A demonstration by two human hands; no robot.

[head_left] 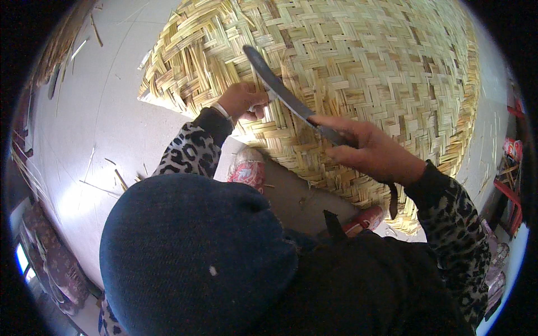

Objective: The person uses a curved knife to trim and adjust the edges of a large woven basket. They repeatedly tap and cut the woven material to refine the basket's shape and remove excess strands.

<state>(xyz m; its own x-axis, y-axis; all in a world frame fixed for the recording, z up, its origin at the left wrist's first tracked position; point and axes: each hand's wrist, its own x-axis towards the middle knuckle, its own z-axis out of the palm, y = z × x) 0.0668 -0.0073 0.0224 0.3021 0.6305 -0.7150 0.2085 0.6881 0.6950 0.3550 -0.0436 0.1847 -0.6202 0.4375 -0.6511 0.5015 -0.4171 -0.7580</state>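
Nearest of all, blue denim (196, 246) bulges smooth and round beside dull black cloth (364, 285), then come leopard-spotted sleeves (191, 147). Here's the right hand (372, 148), fingers clamped round the lower end of a slim, dark-grey curved blade (287, 102) that sweeps up and left, and the left hand (241, 101) curls in just beside it, though I can't tell whether those fingers pinch anything. Under and beyond both sets of fingers spreads the mat (364, 67), flat yellow-green strips woven in zigzags, its edges ragged against the smooth grey floor (106, 112).
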